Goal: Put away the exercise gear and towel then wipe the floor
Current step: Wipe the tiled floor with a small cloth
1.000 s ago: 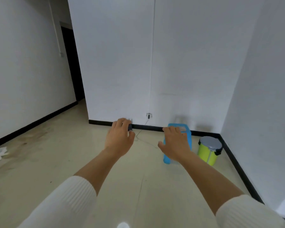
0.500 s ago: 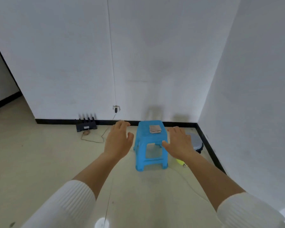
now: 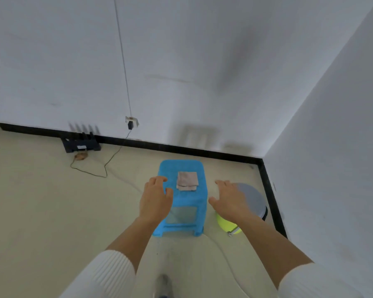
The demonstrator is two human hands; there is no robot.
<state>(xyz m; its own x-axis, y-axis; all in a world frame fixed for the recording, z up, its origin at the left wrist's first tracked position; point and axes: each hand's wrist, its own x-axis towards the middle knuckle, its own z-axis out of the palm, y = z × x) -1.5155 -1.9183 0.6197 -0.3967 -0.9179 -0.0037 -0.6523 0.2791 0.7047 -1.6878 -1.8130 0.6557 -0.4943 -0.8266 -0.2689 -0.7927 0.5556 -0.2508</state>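
Item: folded cloth (image 3: 187,181), greyish-pink, probably the towel or the wiping rag (which one cannot be told), lying flat on the top of the blue plastic stool (image 3: 182,201) near the room corner. Left hand (image 3: 156,200) is hovering over the stool's left edge, fingers spread and gripping nothing; right hand (image 3: 229,201) is hovering just right of the stool, fingers likewise spread and empty. Progress, as judged: no exercise gear is showing anywhere in view, so whether it is put away cannot be told; the cloth is not yet picked up, and the floor (image 3: 41,211) is showing no sign of being wiped. Surroundings: a bin with a grey lid (image 3: 253,197) and yellow-green body (image 3: 224,224) is standing beside the stool, partly under the right hand; a black router-like device (image 3: 81,144) is sitting against the skirting, its thin cable (image 3: 105,166) trailing loose across the floor. Nothing is blocking the cloth.
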